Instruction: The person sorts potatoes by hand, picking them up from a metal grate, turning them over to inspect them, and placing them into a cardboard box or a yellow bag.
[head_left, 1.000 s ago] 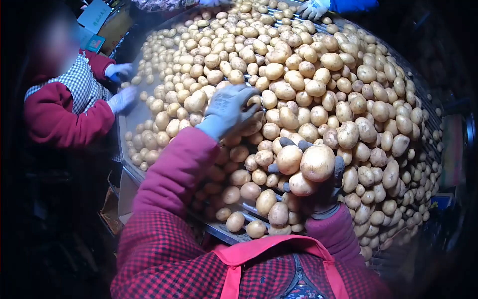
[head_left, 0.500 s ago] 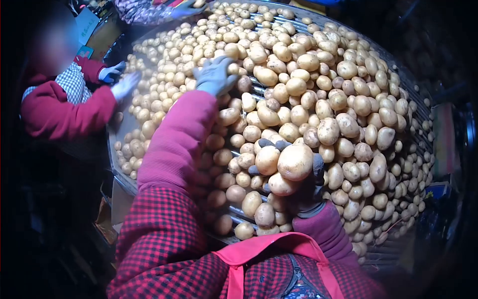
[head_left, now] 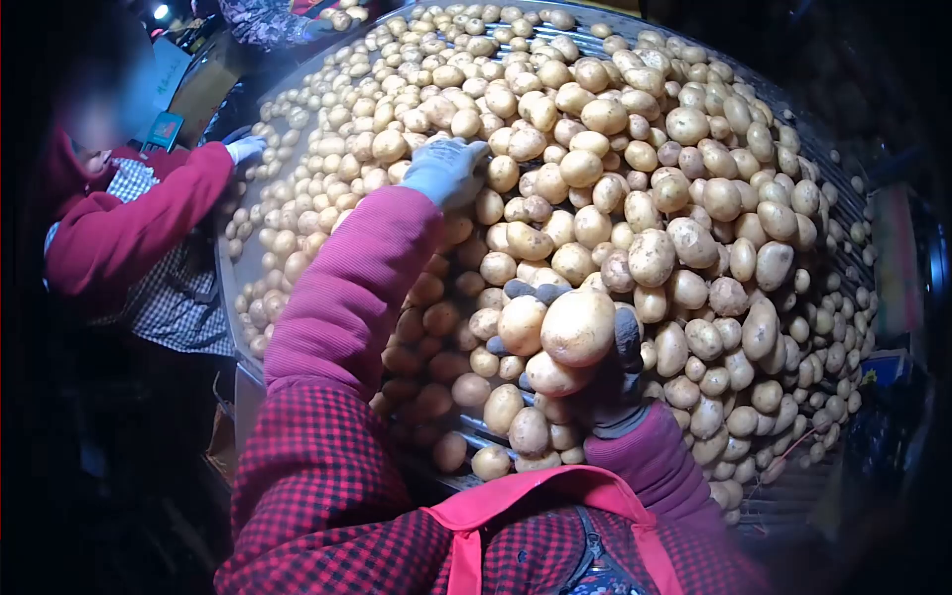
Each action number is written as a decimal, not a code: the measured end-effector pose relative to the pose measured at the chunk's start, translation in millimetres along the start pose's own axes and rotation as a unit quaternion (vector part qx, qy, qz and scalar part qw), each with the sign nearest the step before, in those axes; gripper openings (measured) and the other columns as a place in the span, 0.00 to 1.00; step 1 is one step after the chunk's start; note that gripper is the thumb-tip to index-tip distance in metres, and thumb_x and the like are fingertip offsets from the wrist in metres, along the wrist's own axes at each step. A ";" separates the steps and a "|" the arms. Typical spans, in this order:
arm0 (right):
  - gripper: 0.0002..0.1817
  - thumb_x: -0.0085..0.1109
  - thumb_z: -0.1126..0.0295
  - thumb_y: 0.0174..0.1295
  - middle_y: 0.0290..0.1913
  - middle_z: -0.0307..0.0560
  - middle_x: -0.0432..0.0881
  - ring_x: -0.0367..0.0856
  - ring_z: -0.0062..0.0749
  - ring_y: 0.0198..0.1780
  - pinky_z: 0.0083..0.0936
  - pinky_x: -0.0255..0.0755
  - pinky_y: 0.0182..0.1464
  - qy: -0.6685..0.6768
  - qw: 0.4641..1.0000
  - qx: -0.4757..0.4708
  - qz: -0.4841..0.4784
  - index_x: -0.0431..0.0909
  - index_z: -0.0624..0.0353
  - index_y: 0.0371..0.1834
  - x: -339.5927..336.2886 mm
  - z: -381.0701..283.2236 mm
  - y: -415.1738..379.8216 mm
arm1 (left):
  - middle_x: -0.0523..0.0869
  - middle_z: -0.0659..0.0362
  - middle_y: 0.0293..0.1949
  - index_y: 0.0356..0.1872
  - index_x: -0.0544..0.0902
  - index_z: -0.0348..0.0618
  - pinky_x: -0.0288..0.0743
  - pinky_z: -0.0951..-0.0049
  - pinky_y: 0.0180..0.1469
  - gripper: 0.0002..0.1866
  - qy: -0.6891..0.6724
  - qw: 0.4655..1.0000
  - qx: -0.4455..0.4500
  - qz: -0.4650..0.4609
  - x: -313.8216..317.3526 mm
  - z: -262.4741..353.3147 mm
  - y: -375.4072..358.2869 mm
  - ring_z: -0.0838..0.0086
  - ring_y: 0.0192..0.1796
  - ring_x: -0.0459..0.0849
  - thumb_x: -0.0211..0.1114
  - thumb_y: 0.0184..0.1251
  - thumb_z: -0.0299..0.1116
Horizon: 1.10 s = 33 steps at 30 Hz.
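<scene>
My left hand (head_left: 443,171), in a light grey glove, reaches out over the heap of potatoes (head_left: 654,256). Its fingers bend down among them, and the palm side is hidden, so what they grip does not show. My right hand (head_left: 627,342), in a darker glove, cradles three potatoes near my chest. The biggest potato (head_left: 578,328) sits on top, a smaller potato (head_left: 522,325) is beside it, and another potato (head_left: 555,375) lies below. Dark fingertips show around their edges.
The potatoes cover a large slatted metal table (head_left: 243,327) with a raised rim. At the left a co-worker in a red sleeve (head_left: 183,203) has a gloved hand (head_left: 246,149) at the rim. Another person's patterned sleeve (head_left: 266,22) is at the far edge. Cardboard boxes (head_left: 203,89) stand upper left.
My left hand has shifted slightly right and its spread fingers have curled down among the potatoes. My right hand keeps its potatoes. The co-worker's hands at the left have moved up along the rim.
</scene>
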State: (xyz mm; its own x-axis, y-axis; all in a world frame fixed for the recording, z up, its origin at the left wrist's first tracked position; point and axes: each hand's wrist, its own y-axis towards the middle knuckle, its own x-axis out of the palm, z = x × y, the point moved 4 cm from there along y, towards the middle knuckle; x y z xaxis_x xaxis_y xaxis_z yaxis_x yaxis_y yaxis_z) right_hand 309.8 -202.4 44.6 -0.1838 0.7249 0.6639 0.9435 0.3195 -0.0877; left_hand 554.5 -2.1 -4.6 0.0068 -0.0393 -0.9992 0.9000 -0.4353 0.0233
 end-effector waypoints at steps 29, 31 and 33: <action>0.31 0.56 0.54 0.76 0.67 0.59 0.80 0.86 0.47 0.59 0.42 0.83 0.63 0.007 0.999 -0.011 0.032 0.65 0.67 0.71 -5.5 19.3 0.4 | 0.90 0.48 0.53 0.60 0.87 0.43 0.82 0.60 0.60 0.36 -0.450 0.868 -0.196 0.076 -47.5 52.7 -97.9 0.59 0.54 0.90 0.82 0.54 0.56; 0.28 0.55 0.57 0.77 0.65 0.59 0.82 0.88 0.47 0.57 0.42 0.85 0.61 -0.060 0.996 -0.053 0.039 0.67 0.66 0.70 2.1 19.1 1.9 | 0.91 0.52 0.48 0.57 0.88 0.40 0.84 0.67 0.54 0.33 -0.440 0.853 -0.252 0.126 -73.3 29.5 -137.1 0.67 0.49 0.91 0.83 0.56 0.54; 0.24 0.55 0.61 0.78 0.63 0.59 0.84 0.90 0.46 0.55 0.42 0.87 0.60 -0.143 0.984 -0.100 0.043 0.68 0.66 0.68 10.0 15.0 1.9 | 0.91 0.55 0.44 0.53 0.88 0.40 0.84 0.69 0.50 0.29 -0.474 0.825 -0.277 0.136 -86.5 0.6 -174.0 0.73 0.44 0.89 0.82 0.59 0.52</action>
State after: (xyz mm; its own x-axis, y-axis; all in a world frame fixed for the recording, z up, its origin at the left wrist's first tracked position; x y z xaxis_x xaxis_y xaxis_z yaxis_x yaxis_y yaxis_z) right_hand 305.6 -185.4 40.0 -0.1430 0.8955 0.4215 0.9892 0.1428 0.0323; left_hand 397.1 76.5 77.8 0.1330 -0.8679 -0.4786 0.9842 0.1726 -0.0394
